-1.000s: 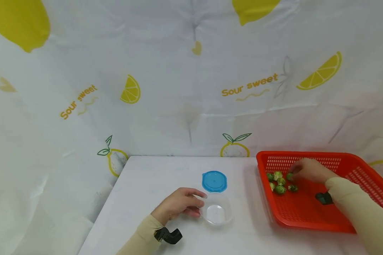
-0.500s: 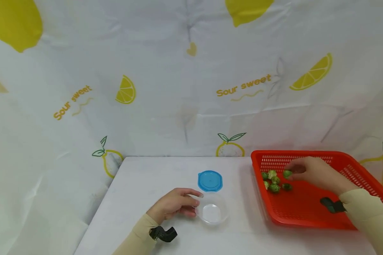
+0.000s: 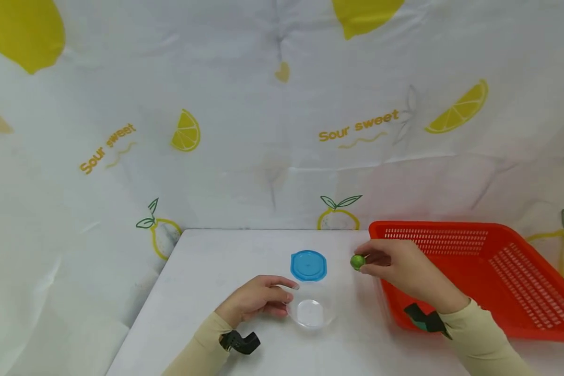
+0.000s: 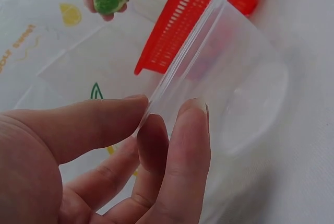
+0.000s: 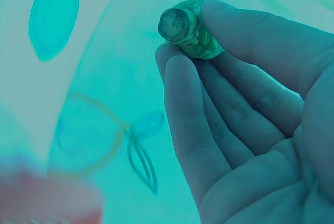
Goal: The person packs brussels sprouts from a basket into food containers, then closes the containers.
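Note:
In the head view my right hand (image 3: 395, 263) is raised beside the basket's left wall, pinching a green Brussels sprout (image 3: 357, 261) between thumb and fingers. The right wrist view shows the cut stem end of that sprout (image 5: 180, 25) turned outward. On the table, my left hand (image 3: 262, 300) pinches the rim of a clear plastic bowl (image 3: 310, 314). Up close in the left wrist view, thumb and fingers meet at the bowl's (image 4: 250, 93) edge. No sprouts are visible in the bowl. A blue lid (image 3: 308, 265) lies flat just behind it.
A red perforated basket (image 3: 456, 292) stands at the right of the white table (image 3: 225, 256). My right hand and forearm hide its left part, where the sprouts lay in earlier frames. Behind the table hangs a lemon-print cloth (image 3: 244, 104).
My right hand has lifted the Brussels sprout out of the red basket and carried it left, past the basket's wall. The left hand stays at the bowl.

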A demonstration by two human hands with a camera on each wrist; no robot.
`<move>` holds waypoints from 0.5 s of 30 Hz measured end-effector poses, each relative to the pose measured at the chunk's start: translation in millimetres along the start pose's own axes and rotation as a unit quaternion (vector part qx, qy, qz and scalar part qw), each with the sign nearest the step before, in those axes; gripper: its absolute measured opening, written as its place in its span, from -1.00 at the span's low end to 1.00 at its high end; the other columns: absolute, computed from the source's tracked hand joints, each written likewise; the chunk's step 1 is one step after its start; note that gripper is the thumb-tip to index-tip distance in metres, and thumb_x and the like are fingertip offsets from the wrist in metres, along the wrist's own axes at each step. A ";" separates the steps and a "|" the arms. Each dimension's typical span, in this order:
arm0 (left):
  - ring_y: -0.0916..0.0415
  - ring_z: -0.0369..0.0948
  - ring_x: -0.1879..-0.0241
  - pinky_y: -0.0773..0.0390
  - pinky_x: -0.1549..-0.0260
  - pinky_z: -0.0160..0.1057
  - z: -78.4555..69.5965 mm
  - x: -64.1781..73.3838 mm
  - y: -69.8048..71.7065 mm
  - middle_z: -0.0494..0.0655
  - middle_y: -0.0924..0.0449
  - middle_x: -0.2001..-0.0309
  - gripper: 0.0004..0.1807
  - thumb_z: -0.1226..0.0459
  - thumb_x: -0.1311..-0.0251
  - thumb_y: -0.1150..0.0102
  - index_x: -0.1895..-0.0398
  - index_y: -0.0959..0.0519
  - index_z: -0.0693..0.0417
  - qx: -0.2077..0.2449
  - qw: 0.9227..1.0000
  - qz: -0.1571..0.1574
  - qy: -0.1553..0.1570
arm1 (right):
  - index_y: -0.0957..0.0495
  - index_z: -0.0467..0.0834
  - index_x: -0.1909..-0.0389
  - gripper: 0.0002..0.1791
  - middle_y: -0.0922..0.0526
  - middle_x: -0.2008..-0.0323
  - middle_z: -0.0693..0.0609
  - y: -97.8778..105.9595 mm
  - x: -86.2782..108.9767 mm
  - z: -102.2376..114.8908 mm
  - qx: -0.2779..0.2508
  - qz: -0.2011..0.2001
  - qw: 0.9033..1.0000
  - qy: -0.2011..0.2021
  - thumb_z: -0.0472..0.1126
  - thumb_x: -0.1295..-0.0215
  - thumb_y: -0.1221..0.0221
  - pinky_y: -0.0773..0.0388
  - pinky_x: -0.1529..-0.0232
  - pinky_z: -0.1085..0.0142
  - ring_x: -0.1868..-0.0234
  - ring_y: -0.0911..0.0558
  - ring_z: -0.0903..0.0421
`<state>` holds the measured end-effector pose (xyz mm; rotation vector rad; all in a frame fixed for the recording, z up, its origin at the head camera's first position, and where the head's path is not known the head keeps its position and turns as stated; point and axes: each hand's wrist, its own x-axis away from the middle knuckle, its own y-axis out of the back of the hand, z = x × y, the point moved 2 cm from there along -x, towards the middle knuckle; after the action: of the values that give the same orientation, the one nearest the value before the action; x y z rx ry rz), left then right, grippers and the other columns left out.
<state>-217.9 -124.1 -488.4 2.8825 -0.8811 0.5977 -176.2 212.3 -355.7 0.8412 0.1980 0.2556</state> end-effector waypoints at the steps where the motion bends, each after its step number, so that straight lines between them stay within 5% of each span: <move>1: -0.68 -0.25 0.38 -0.82 0.24 -0.31 -0.3 -0.7 0.1 -0.04 -0.69 0.29 -0.59 0.25 -0.38 -0.44 -0.27 -0.70 0.07 -0.005 1.000 -0.001 -0.001 | -0.77 0.00 -0.05 -0.73 -0.82 0.13 0.16 -8.1 -2.6 2.9 -0.011 -0.002 1.000 0.007 -0.16 -0.36 -0.48 -0.82 0.07 0.32 0.11 -0.80 0.20; 8: -0.71 -0.22 0.36 -0.85 0.15 -0.22 -3.0 -2.6 -0.5 -0.05 -0.73 0.28 -0.61 0.24 -0.40 -0.43 -0.26 -0.71 0.06 -0.017 1.000 0.005 -0.007 | -0.76 -0.01 -0.06 -0.73 -0.83 0.11 0.16 -60.8 -15.9 12.9 -0.055 0.018 0.998 0.027 -0.15 -0.37 -0.48 -0.82 0.05 0.33 0.12 -0.79 0.22; 15: -0.70 -0.23 0.35 -0.85 0.15 -0.22 -0.6 -0.4 2.0 -0.06 -0.73 0.27 -0.60 0.23 -0.41 -0.42 -0.26 -0.70 0.06 -0.009 1.000 0.000 -0.008 | -0.76 0.00 -0.03 -0.73 -0.83 0.12 0.15 -92.9 -23.0 15.6 -0.106 0.047 0.993 0.021 -0.17 -0.35 -0.50 -0.82 0.06 0.33 0.12 -0.80 0.19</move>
<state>-219.5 -125.4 -488.0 2.8745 -0.8836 0.5647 -180.5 135.0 -414.0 0.6356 0.1680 0.3761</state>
